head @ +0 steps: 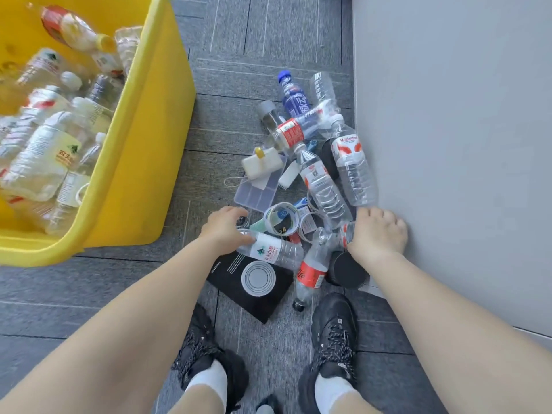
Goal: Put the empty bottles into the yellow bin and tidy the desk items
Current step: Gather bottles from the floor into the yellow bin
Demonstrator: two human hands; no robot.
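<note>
Left hand (225, 227) fingers grip a clear white-labelled bottle (271, 249) on a black notebook (254, 291); right hand (378, 234) half hides maybe a red-labelled bottle (346, 234), hold unclear.

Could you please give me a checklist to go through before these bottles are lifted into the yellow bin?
1. Left hand grips the clear plastic bottle with the white-and-green label: ok.
2. Right hand has a firm hold on the clear red-labelled bottle beneath it: cannot tell, fingers hidden.
3. Open-topped yellow plastic bin has room left: ok.
4. Grey carpet between pile and bin free of obstacles: ok.
5. Both bottles empty: cannot tell.
</note>
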